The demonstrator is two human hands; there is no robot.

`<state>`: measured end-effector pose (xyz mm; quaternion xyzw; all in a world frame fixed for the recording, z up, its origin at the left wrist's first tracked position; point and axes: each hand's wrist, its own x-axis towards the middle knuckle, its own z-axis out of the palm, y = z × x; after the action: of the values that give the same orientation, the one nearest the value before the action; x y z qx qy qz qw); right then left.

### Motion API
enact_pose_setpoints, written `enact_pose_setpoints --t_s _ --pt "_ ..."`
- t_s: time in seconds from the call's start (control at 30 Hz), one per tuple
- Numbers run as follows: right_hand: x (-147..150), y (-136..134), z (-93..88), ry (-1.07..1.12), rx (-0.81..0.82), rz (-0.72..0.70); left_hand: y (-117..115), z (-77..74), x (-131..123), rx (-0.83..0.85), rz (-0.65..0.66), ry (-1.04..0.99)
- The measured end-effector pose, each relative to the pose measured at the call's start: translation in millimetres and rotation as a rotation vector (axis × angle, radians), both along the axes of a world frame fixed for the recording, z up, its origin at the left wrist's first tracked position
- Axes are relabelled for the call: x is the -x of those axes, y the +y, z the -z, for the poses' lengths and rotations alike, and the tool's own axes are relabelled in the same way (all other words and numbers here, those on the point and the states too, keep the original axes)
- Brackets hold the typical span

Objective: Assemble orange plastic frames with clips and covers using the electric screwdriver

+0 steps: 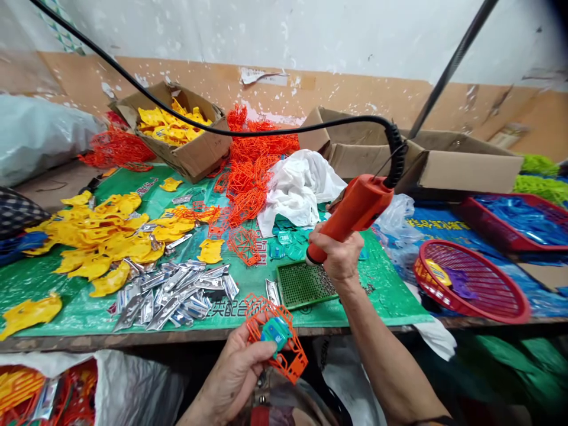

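My left hand (239,364) pinches an orange plastic lattice frame (290,355) with a teal plastic piece (276,334) lying against it, just in front of the table edge. My right hand (341,254) is wrapped round an orange-red electric screwdriver (355,210), its black cable running up and leftward. The tool's tip points down over a green tray (302,287) that holds many tiny dark parts, seemingly screws; whether it touches them I cannot tell. More teal pieces (288,242) lie behind the tray. Shiny metal plates (177,290) are heaped to its left.
Yellow plastic pieces (110,236) spread over the left of the green sheet. Orange lattice frames (252,160) pile up behind, beside a white cloth (302,183). Cardboard boxes (199,154) stand along the wall. A red basket (497,296) sits at right, a white sack (133,384) below left.
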<state>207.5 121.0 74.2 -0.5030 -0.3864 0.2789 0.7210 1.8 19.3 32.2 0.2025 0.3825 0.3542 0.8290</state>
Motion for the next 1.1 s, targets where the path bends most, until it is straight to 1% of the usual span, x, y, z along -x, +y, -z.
enact_pose_setpoints --t_s 0.3,0.8,1.1 --pt "0.5 -4.3 -1.5 -0.033 0.015 -0.003 -2.4 4.3 -0.7 0.002 -0.029 0.003" --pt "0.4 -2.5 0.6 0.006 -0.039 -0.004 -2.1 4.1 -1.1 0.025 -0.025 0.002" --pt "1.2 -1.5 -0.2 -0.050 -0.022 0.017 -1.7 3.6 -3.8 0.034 -0.032 0.030"
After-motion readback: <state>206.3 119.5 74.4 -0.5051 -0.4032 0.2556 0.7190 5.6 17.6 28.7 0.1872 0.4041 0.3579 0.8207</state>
